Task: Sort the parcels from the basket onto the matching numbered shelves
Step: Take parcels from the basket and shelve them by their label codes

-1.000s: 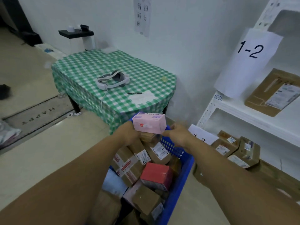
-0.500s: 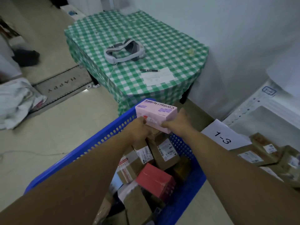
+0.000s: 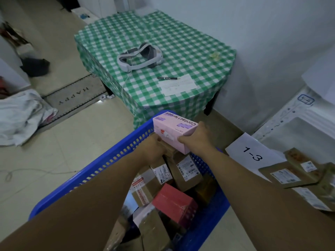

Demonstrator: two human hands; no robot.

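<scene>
I note both my left hand and right hand gripping the pink box at frame centre above the basket, presumably to read its label.

Both bare arms reach forward, converging, left hand and right hand gripping opposite ends of a pink box.

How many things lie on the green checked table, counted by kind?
Headset: 1
Pen: 1
Paper sheet: 1
Small yellowish scrap: 1
Total: 4
</scene>
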